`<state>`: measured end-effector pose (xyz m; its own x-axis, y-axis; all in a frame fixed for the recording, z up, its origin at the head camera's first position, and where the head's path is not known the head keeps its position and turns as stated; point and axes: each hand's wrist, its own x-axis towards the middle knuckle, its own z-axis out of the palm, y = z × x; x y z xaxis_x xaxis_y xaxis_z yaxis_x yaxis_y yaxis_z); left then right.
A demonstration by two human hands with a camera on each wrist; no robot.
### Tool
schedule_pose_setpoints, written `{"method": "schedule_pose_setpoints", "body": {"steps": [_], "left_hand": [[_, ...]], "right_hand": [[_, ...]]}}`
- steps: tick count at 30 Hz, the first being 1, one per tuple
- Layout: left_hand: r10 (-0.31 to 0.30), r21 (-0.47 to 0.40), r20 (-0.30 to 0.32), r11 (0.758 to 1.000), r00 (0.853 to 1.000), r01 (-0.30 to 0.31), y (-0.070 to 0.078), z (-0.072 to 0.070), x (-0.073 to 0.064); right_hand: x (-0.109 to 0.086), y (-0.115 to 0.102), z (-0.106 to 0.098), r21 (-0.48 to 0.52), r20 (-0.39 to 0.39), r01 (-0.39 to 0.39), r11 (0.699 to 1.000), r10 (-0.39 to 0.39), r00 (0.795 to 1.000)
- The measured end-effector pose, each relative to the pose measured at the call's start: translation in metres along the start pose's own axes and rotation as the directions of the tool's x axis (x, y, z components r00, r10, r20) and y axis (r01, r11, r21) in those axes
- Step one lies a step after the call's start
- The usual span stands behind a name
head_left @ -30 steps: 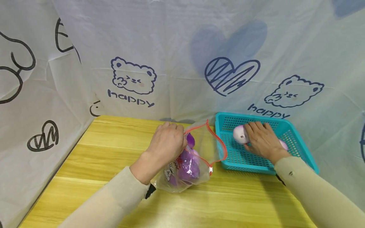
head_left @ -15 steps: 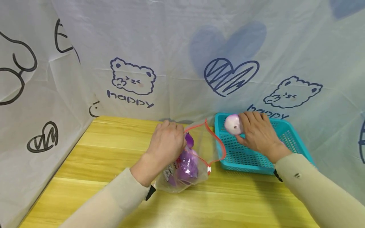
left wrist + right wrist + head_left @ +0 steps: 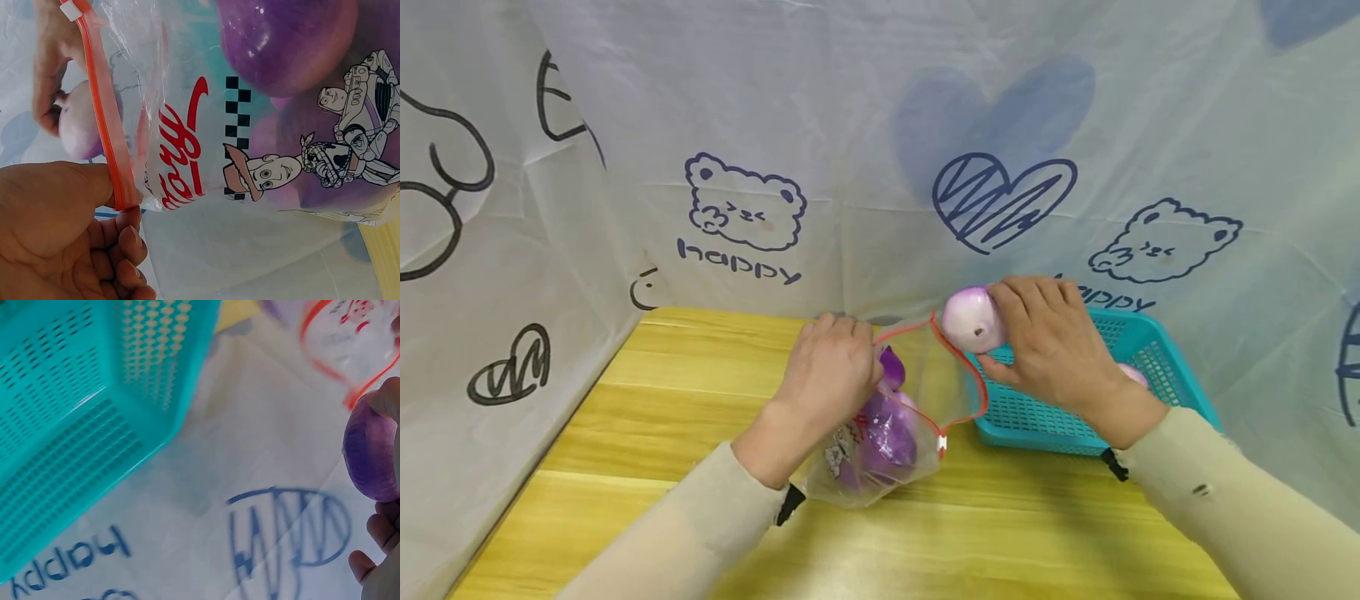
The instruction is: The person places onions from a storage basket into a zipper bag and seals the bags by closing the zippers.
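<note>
My left hand [image 3: 823, 375] pinches the red-edged rim of a clear zip bag [image 3: 940, 379], whose mouth gapes toward the right. Inside the bag lie purple onions [image 3: 891, 442], seen through the printed plastic in the left wrist view. My right hand [image 3: 1052, 346] grips another purple onion [image 3: 972, 319], its pale root end facing the head camera. That onion is held up beside the bag's mouth, above the near-left part of a teal basket [image 3: 1030, 433]. In the right wrist view, fingers and thumb wrap the held onion [image 3: 365, 450], and part of the hand is cut off.
One more onion [image 3: 1133, 375] shows in the basket, partly hidden by my right wrist. Bag and basket stand side by side on a yellow wood-grain table [image 3: 880, 550]. A white printed cloth [image 3: 850, 167] hangs behind and to the left. The bag's white slider [image 3: 942, 443] sits at the front corner.
My right hand has lifted the onion out of the basket and carried it left to the bag's mouth. The left hand keeps its hold on the bag almost in place.
</note>
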<state>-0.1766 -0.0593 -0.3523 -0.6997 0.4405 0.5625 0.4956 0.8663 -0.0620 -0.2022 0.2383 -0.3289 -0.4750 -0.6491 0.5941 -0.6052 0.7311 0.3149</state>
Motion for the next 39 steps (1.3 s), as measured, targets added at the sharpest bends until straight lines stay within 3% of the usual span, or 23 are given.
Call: {"method": "schedule_pose_setpoints", "body": {"steps": [6, 11, 18, 24, 27, 36, 39], "left_hand": [[-0.018, -0.024, 0.032, 1.0, 0.999, 0.019, -0.001, -0.003, 0.001], [-0.02, -0.025, 0.016, 0.999, 1.0, 0.02, -0.002, -0.002, 0.001], [-0.01, -0.019, -0.023, 1.0, 1.0, 0.01, -0.003, -0.002, 0.0], [-0.019, -0.023, -0.008, 1.0, 1.0, 0.019, -0.004, -0.002, -0.001], [-0.019, -0.029, -0.009, 0.999, 1.0, 0.019, -0.003, -0.002, -0.001], [-0.021, -0.03, 0.003, 0.999, 1.0, 0.021, -0.002, -0.003, -0.001], [-0.021, -0.031, 0.012, 0.999, 1.0, 0.021, -0.003, -0.004, -0.002]], "right_hand": [[0.008, -0.022, 0.0, 0.041, -0.016, 0.121, 0.992, -0.121, 0.993], [0.009, -0.031, 0.004, 0.053, 0.111, 0.19, 0.98, -0.195, 0.975], [0.01, -0.032, 0.006, 0.066, 0.284, 0.31, 0.948, -0.316, 0.905], [0.016, -0.034, 0.004, 0.074, 0.368, 0.41, 0.909, -0.407, 0.836], [0.018, -0.036, 0.004, 0.075, 0.384, 0.439, 0.896, -0.432, 0.816], [0.019, -0.04, 0.006, 0.053, 0.373, 0.501, 0.864, -0.483, 0.792], [0.018, -0.04, 0.006, 0.024, 0.349, 0.484, 0.875, -0.461, 0.816]]}}
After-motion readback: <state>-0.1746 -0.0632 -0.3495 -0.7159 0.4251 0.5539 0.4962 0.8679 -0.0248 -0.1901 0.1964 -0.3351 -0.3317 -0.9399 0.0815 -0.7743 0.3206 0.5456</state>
